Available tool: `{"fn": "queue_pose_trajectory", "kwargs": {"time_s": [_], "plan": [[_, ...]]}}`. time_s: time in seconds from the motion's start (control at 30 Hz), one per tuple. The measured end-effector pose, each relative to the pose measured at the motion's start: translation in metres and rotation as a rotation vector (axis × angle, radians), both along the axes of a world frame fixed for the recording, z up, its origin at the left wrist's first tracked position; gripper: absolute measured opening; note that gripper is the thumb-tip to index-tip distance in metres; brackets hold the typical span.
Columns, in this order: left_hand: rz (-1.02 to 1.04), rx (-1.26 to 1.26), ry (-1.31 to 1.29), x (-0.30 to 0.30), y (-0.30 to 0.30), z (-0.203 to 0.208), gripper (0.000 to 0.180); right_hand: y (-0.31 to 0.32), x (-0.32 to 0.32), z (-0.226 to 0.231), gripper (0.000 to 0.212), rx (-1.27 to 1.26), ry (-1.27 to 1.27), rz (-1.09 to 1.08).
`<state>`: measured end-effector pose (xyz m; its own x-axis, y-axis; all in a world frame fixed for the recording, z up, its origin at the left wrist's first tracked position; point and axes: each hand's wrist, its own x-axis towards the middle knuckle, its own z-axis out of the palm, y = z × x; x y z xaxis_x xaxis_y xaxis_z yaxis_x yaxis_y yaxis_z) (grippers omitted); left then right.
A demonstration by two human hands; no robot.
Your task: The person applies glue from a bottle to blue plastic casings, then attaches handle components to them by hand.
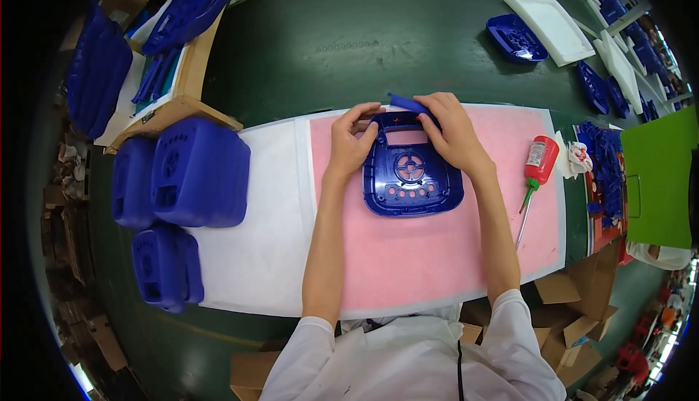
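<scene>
A blue plastic housing shell (437, 191) lies on the pink mat (408, 270), showing its inner side with a round grille, a row of holes and a wide slot at the far end. My left hand (353, 142) curls round its far left corner, fingers over the rim. In my right hand (455, 135), a blue plastic strip (408, 103) is pinched at the shell's far edge, apparently the handle piece. The fingers partly hide where strip and shell meet. Right of the shell lies a red bottle (540, 160) with a green nozzle, beside a thin metal rod (523, 225).
Stacked blue shells (200, 175) stand at the left edge of the white sheet (269, 248). Beyond them is a wooden-edged bench (191, 73) with more blue parts. To the right are a crumpled white cloth (579, 158), a box of blue strips (606, 168) and a green panel (659, 182).
</scene>
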<state>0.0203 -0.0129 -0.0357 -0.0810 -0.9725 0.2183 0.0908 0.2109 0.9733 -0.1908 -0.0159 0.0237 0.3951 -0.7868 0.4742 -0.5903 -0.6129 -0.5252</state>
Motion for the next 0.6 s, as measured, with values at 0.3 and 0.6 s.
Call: {"fn": "queue_pose_trajectory", "kwargs": {"time_s": [0.3, 0.6], "plan": [[0.011, -0.019, -0.071, -0.002, 0.0, 0.004, 0.04, 0.008, 0.008, -0.013, 0.033, -0.049, 0.121, -0.12], [0.024, -0.048, -0.267, -0.002, -0.004, 0.001, 0.033, 0.007, 0.008, -0.026, 0.032, 0.025, 0.03, -0.096]]}}
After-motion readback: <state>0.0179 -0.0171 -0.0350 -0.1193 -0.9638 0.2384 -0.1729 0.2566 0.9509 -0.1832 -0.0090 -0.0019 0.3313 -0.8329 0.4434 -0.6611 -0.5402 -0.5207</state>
